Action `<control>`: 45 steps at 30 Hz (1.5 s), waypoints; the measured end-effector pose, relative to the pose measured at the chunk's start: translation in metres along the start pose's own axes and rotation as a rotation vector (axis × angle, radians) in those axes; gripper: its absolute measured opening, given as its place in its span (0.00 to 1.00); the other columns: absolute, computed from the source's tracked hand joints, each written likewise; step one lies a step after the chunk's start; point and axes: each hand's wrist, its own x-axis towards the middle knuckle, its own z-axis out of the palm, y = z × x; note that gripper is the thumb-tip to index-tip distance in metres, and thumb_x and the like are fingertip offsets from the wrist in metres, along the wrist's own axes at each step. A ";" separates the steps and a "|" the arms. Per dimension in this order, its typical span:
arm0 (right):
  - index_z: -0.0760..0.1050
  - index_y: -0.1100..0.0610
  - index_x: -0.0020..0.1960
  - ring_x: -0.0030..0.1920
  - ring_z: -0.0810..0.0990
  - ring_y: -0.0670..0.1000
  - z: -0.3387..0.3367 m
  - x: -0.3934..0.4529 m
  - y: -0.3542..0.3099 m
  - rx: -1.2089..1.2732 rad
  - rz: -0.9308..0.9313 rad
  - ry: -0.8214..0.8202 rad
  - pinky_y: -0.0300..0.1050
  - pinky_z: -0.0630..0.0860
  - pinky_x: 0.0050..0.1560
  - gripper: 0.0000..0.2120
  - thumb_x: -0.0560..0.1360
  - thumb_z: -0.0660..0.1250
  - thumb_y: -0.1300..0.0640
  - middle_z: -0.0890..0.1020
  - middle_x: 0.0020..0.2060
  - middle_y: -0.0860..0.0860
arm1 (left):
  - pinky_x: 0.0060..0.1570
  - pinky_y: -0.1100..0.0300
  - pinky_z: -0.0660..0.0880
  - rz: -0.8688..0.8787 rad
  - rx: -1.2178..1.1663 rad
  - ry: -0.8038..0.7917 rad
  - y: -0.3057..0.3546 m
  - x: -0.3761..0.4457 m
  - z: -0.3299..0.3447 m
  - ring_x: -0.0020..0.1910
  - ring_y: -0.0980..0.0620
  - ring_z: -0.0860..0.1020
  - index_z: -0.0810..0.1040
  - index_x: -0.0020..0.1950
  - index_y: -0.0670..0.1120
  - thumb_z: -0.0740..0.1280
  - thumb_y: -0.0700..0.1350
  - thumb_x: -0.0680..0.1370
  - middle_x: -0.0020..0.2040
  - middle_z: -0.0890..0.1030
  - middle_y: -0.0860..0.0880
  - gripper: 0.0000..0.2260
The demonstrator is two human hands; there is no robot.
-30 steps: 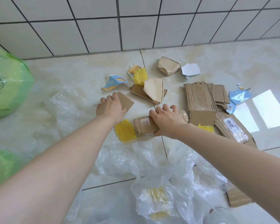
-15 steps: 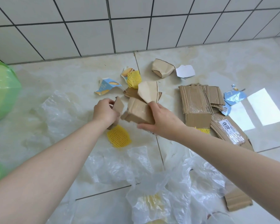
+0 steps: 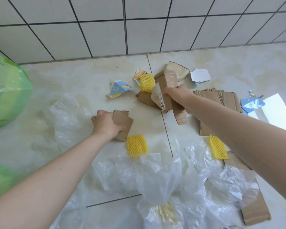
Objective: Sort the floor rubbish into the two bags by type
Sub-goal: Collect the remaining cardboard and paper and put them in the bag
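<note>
My left hand (image 3: pixel 106 124) grips a small brown cardboard piece (image 3: pixel 123 124) low over the floor. My right hand (image 3: pixel 178 95) holds a folded taped cardboard piece (image 3: pixel 166 81) and reaches onto another beige cardboard piece (image 3: pixel 160 100) on a flat cardboard pile. Yellow foam nets lie on the floor: one (image 3: pixel 136 144) below my left hand, one (image 3: pixel 147 82) by the pile, one (image 3: pixel 218 147) under my right arm. A green bag (image 3: pixel 8 95) sits at the left edge, and a second green bag (image 3: pixel 0 180) shows at the lower left.
Clear plastic sheets (image 3: pixel 163 177) cover the near floor, and another clear plastic sheet (image 3: pixel 64 116) lies left. Flattened cardboard (image 3: pixel 221 98) lies right, with a long strip (image 3: pixel 253 210) at lower right. Blue torn packaging (image 3: pixel 119 90), a blue wrapper (image 3: pixel 251 104) and white paper (image 3: pixel 200 75) lie near the tiled wall (image 3: pixel 139 30).
My right hand has carried its cardboard piece up and to the right, onto the pile. My left hand keeps hold of the small cardboard piece. The view has shifted left.
</note>
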 end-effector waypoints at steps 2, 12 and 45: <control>0.70 0.55 0.63 0.54 0.77 0.59 0.006 0.021 0.003 -0.060 -0.009 0.028 0.54 0.77 0.56 0.44 0.51 0.66 0.37 0.76 0.58 0.57 | 0.62 0.56 0.67 -0.019 0.019 -0.009 0.006 0.002 0.001 0.61 0.40 0.70 0.77 0.60 0.44 0.76 0.50 0.68 0.64 0.67 0.42 0.24; 0.69 0.60 0.59 0.55 0.78 0.58 0.027 0.007 -0.002 -0.267 -0.113 0.091 0.54 0.76 0.57 0.21 0.72 0.67 0.49 0.78 0.52 0.55 | 0.53 0.53 0.77 -0.016 -0.145 -0.056 0.012 0.003 -0.003 0.53 0.44 0.79 0.79 0.53 0.45 0.77 0.43 0.67 0.52 0.82 0.45 0.17; 0.80 0.57 0.50 0.57 0.77 0.60 0.014 0.007 -0.018 -0.236 -0.212 -0.029 0.55 0.73 0.61 0.21 0.70 0.64 0.41 0.84 0.48 0.55 | 0.47 0.54 0.79 -0.477 -1.537 -0.216 0.067 0.032 -0.035 0.43 0.49 0.79 0.75 0.47 0.45 0.75 0.42 0.71 0.47 0.80 0.45 0.10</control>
